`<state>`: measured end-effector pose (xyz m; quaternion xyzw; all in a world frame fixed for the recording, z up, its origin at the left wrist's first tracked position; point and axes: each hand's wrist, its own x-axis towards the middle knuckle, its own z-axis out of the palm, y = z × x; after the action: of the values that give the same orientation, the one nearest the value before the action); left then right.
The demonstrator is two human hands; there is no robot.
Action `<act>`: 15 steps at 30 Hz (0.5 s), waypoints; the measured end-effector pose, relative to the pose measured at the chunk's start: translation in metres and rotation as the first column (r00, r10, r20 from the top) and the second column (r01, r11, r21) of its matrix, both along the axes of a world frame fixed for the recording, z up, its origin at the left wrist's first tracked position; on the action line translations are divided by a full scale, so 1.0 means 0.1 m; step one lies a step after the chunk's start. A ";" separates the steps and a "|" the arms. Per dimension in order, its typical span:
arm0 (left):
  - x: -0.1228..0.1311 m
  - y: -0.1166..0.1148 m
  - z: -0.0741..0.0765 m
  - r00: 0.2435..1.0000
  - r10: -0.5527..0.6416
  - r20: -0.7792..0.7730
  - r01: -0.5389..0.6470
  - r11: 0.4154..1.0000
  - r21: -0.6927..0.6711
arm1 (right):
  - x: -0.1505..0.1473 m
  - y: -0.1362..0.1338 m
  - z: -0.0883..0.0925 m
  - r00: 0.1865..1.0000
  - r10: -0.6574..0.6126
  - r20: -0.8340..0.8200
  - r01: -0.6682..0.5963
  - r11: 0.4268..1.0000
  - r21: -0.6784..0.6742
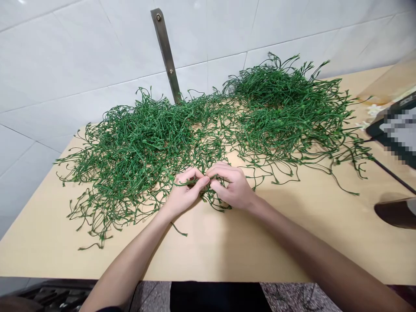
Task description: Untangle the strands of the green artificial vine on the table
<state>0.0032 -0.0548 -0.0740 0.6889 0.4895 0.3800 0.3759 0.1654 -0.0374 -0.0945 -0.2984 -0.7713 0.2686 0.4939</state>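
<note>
— White tiles behind, pale counter [292,242] below. What's gripped?
— Left hand [183,193] and right hand [230,186] pinch one green sprig [195,183], lying crosswise between them, the green pile [208,125] just beyond.

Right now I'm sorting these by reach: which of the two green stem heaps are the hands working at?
The left heap: both the left hand and right hand pinch stems at its near edge; the right heap lies farther back.

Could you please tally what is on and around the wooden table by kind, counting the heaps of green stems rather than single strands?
Heaps of green stems: 2 (left heap, right heap)
Hands: 2 (left hand, right hand)
Metal bracket: 1
Wooden table: 1
Total: 6
</note>
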 end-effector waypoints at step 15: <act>-0.06 0.05 -0.02 0.954 -0.051 0.296 0.120 0.968 -0.221 | 0.03 0.04 -0.06 0.999 0.034 0.017 -0.033 0.996 -0.078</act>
<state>-0.0030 -0.0500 -0.0764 0.5973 0.4410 0.3985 0.5385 0.1686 -0.0332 -0.1006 -0.3067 -0.7698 0.3037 0.4702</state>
